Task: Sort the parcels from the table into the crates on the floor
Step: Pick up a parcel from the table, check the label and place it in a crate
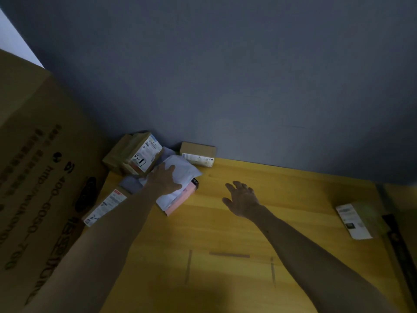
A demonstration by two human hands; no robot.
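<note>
Head view: left hand (165, 178) lies flat, fingers spread, on the white poly mailer (180, 169), likely pinning it atop the pink parcel (180, 203) before lifting. Right hand (242, 198) hovers beside that mailer, fingers open, holding nothing.

You have one view only, from the head camera, looking forward and steeply down onto the yellow table (225, 222) from close above. It faces the grey wall (225, 75) behind the table's far edge. The wide lens bends the edges, and a large cardboard box (33, 177) fills the left side.
</note>
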